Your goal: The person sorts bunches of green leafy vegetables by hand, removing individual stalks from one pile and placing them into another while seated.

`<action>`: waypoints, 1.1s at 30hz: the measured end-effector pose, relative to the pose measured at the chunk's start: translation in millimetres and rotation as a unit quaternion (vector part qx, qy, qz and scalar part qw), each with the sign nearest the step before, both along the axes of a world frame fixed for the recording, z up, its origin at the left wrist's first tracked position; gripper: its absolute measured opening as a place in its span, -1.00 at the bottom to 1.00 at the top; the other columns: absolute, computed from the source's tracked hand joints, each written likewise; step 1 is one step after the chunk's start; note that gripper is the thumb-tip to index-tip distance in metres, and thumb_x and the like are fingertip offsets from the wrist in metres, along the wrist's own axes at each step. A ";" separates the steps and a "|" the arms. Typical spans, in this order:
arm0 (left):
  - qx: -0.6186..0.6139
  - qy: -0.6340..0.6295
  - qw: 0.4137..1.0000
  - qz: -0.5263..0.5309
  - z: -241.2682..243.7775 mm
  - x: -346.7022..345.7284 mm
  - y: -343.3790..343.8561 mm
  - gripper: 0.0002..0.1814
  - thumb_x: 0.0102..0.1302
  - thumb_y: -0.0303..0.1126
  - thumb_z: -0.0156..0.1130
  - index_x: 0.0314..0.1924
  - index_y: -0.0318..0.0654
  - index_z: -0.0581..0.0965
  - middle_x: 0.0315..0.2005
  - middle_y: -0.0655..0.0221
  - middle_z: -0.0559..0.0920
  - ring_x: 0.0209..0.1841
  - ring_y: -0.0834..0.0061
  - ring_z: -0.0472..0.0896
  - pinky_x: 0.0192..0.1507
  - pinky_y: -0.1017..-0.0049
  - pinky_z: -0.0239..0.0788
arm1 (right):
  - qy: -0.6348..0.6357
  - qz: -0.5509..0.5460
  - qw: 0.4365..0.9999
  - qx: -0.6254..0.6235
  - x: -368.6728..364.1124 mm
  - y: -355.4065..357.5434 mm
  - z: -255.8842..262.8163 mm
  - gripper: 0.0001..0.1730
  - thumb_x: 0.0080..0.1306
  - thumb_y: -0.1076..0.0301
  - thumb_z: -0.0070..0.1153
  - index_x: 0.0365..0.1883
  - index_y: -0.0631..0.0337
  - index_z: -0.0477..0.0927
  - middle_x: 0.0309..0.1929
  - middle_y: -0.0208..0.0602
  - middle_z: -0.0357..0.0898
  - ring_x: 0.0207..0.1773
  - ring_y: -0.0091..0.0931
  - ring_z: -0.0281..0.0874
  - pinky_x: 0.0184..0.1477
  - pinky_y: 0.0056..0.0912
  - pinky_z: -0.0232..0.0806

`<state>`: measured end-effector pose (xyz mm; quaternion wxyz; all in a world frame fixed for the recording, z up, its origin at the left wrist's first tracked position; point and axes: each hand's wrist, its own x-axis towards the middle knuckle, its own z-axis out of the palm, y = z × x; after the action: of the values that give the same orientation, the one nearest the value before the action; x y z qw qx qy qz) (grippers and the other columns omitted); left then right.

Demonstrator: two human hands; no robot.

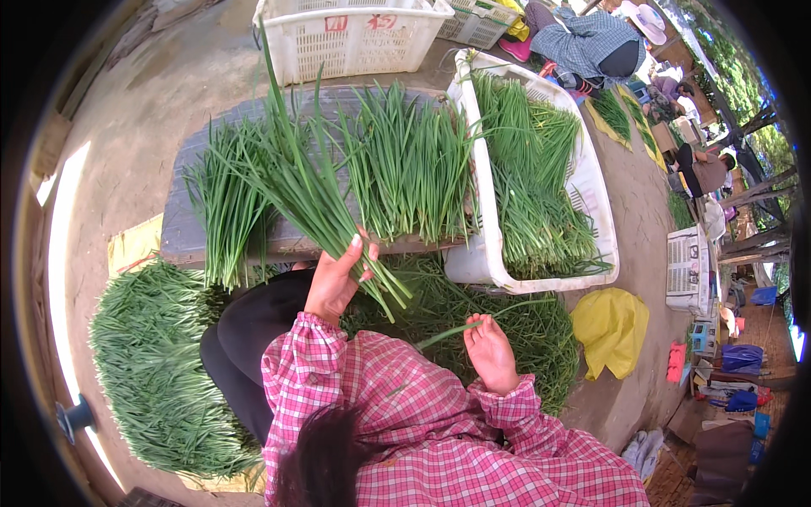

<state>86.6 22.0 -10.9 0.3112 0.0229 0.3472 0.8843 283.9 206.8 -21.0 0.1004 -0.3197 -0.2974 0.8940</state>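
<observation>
My left hand grips the lower stems of a bunch of garlic chives, its leaves fanning up and away over the board. Between the thumb and fingers of my right hand is a loose green leaf, apart from the bunch. On the dark board before me lie a smaller pile of chives at left and a wider pile at right. Beneath my right hand spreads a heap of tangled leaves.
A white plastic crate of chives stands against the board's right end. Another white crate is beyond the board. A large chive heap lies by my left leg. Right of me is a yellow sack. Several people work at upper right.
</observation>
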 end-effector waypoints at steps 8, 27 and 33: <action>-0.023 -0.014 0.997 0.076 9.0 -2.7 -4.9 -0.85 0.20 -0.35 -0.03 -0.25 -0.22 0.32 -0.52 0.36 0.44 -0.52 0.64 0.35 -0.60 0.68 0.14 | -0.137 0.297 0.518 0.790 -4.0 31.0 -37.6 -0.69 0.09 0.36 0.02 -0.21 0.32 0.39 -0.40 -0.30 0.49 -0.30 -0.54 0.43 -0.24 -0.51 0.29; -0.055 0.061 0.996 0.035 6.5 -4.2 -8.9 -0.88 0.17 -0.40 -0.02 -0.32 -0.28 0.34 -0.46 0.37 0.45 -0.39 0.62 0.38 -0.38 0.63 0.22 | -0.241 0.255 0.653 0.671 -179.0 63.7 -103.9 -0.73 -0.05 0.25 0.07 -0.46 0.27 0.45 -0.55 -0.21 0.51 -0.43 -0.25 0.47 -0.31 -0.30 0.30; -0.040 0.071 0.996 0.036 6.8 -4.9 -10.1 -0.84 0.17 -0.41 -0.01 -0.26 -0.28 0.33 -0.49 0.37 0.43 -0.37 0.55 0.39 -0.29 0.56 0.23 | -0.203 0.351 0.710 0.576 -190.5 78.7 -81.4 -0.69 0.00 0.20 0.04 -0.45 0.32 0.47 -0.64 -0.27 0.50 -0.48 -0.41 0.50 -0.34 -0.43 0.30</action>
<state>81.7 11.8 -4.0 0.2544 0.0605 0.4037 0.8767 93.4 285.5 -102.4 -0.1191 -0.2459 -0.8585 0.4340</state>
